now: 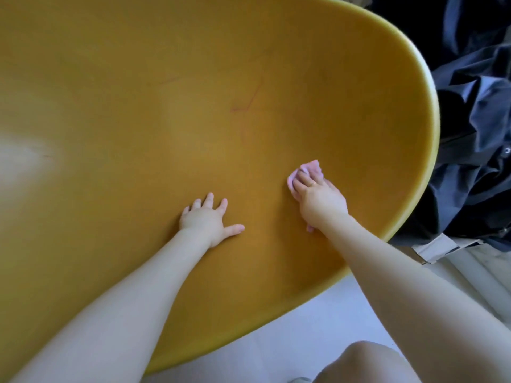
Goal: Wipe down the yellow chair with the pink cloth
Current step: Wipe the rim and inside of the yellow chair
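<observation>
The yellow chair (193, 92) fills most of the head view, its smooth curved shell seen from close above. My right hand (320, 200) presses the crumpled pink cloth (312, 168) flat against the shell near its right rim; the cloth shows beyond my fingertips and a scrap of it below my wrist. My left hand (206, 219) lies flat on the shell to the left of the cloth, fingers spread, holding nothing. Faint reddish scratch marks run across the shell above both hands.
Dark navy fabric (475, 120) is heaped just beyond the chair's right rim. A pale floor (276, 344) shows below the chair's near edge, with my knee (367, 363) at the bottom and a cardboard flap (434, 248) at the right.
</observation>
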A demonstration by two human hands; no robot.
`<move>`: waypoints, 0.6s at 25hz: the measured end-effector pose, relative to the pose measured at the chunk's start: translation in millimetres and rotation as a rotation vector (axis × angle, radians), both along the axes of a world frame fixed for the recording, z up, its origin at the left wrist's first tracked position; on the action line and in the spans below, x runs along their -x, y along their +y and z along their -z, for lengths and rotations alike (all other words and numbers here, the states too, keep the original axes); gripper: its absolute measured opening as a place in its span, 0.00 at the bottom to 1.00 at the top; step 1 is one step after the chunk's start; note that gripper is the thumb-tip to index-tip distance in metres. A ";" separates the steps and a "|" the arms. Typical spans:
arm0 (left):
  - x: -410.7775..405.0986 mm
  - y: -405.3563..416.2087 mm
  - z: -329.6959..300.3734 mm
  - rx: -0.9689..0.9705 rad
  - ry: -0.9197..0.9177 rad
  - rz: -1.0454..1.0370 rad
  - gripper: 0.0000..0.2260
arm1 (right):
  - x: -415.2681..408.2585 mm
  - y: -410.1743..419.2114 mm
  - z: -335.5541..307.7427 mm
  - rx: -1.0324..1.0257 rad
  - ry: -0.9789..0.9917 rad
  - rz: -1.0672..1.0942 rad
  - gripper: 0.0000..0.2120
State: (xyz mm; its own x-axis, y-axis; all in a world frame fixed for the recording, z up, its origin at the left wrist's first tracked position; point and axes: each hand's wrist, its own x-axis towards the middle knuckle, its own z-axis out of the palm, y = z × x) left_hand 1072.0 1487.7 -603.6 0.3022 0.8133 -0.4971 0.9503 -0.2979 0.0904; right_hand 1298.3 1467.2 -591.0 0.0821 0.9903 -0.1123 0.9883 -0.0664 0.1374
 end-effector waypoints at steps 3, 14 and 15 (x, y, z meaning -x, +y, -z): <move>-10.8 10.1 -7.7 -0.079 -0.028 -0.028 0.35 | -28.9 19.1 -36.1 -0.070 -0.078 0.152 0.27; -56.1 52.1 1.5 -0.280 -0.120 -0.028 0.56 | 1.0 34.5 -5.5 -0.069 -0.066 -0.178 0.24; -58.0 55.6 0.4 -0.272 -0.096 -0.007 0.57 | -16.8 46.1 -18.6 -0.099 -0.121 -0.129 0.25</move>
State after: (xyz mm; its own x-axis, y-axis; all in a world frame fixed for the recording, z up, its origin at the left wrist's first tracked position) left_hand 1129.9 1543.3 -604.0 0.3309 0.9152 -0.2300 0.9435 -0.3165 0.0978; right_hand 1315.1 1513.3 -572.3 -0.0388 0.9992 -0.0104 0.9661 0.0402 0.2550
